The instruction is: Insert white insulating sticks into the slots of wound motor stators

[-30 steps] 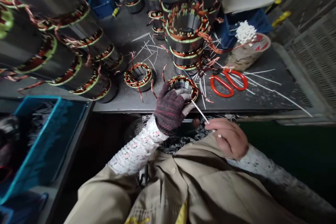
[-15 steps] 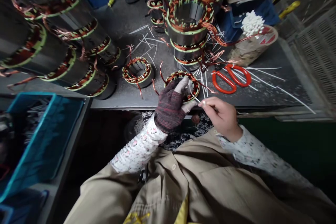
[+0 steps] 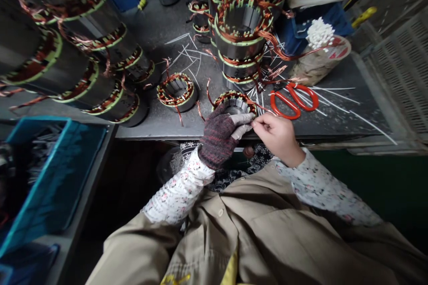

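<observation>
A small stator (image 3: 234, 103) with copper windings sits at the table's front edge, its bore facing up. My left hand (image 3: 219, 136) wears a dark knitted glove with pale wraps on the bare fingers. It grips the stator's near right rim, hiding that part of the wall. Close against those fingertips, my right hand (image 3: 276, 136), ungloved, pinches thumb and forefinger at the rim. A thin white cord showed there a moment ago; the fingers now mostly cover it. Red-handled scissors (image 3: 294, 101) lie just beyond my right hand. Another small stator (image 3: 177, 93) stands to the left.
Stacked stators (image 3: 242, 46) rise behind the work, and more stacks (image 3: 73, 71) fill the left. Loose white cords (image 3: 337, 102) lie on the table (image 3: 160, 130). A container topped with white pieces (image 3: 321, 33) leans at right; a teal bin (image 3: 76, 173) stands lower left.
My right hand has moved up and left to the rim, closing the gap where the white cord showed. My left fingers have swung right, off the bore, which now shows more.
</observation>
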`<action>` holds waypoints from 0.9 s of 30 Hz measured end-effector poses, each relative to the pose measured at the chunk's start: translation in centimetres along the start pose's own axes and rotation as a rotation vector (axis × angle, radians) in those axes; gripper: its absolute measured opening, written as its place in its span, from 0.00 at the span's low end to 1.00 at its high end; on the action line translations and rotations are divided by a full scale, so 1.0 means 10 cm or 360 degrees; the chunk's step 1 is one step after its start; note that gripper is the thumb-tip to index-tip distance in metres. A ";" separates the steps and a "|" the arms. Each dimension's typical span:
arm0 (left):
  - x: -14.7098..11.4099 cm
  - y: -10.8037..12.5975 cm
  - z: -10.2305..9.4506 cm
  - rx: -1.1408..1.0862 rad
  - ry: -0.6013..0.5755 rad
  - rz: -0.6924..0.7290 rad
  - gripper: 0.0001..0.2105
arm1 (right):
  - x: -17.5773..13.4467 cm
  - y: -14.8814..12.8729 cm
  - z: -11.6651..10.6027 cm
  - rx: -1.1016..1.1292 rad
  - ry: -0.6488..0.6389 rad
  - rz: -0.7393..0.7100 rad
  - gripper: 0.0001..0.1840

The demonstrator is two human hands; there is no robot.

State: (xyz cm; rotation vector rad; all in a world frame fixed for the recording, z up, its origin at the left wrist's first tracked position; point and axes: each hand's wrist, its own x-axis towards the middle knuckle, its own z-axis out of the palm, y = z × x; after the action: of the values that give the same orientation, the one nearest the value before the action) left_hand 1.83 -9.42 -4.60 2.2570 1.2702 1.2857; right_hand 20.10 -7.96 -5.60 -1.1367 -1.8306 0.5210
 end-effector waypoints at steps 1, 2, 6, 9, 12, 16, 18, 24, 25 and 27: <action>0.00 0.00 0.00 -0.0003 -0.0022 -0.0008 0.08 | 0.00 0.01 0.00 0.0050 0.0011 0.0031 0.12; 0.00 -0.01 0.00 -0.0002 -0.0030 -0.0017 0.08 | -0.01 0.01 -0.01 0.0117 0.0025 0.0046 0.11; -0.01 -0.02 0.01 0.0013 0.0006 -0.0012 0.09 | -0.07 -0.13 -0.09 0.0261 0.0069 -0.0083 0.11; 0.00 -0.02 -0.01 0.0099 -0.0028 0.0060 0.10 | -0.07 -0.19 -0.08 0.0122 0.0010 -0.0174 0.12; 0.01 -0.03 -0.03 0.0110 -0.0066 0.0089 0.10 | -0.03 -0.15 -0.03 -0.0062 0.0011 -0.0134 0.13; -0.01 -0.05 -0.03 0.0063 -0.0054 0.0103 0.10 | 0.02 -0.11 0.00 -0.0042 0.0076 -0.0062 0.13; -0.03 -0.06 -0.02 0.0096 -0.0040 0.0148 0.10 | 0.02 -0.15 -0.01 -0.0049 0.0063 -0.0052 0.14; -0.03 -0.02 -0.03 0.0296 -0.0094 0.0182 0.12 | 0.05 -0.33 -0.22 0.0157 -0.0334 -0.0043 0.18; -0.02 -0.01 -0.03 0.0293 -0.0105 0.0165 0.11 | 0.05 -0.36 -0.30 0.0332 -0.0366 0.0007 0.18; 0.00 0.01 -0.02 0.0266 -0.0099 0.0131 0.10 | 0.05 -0.41 -0.49 0.0681 -0.0259 0.0042 0.16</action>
State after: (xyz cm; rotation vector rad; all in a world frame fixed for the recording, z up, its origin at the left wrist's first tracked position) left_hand 1.69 -9.50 -4.43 2.4678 1.3208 1.1655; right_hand 22.18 -10.03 0.03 -0.8457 -1.7285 0.9915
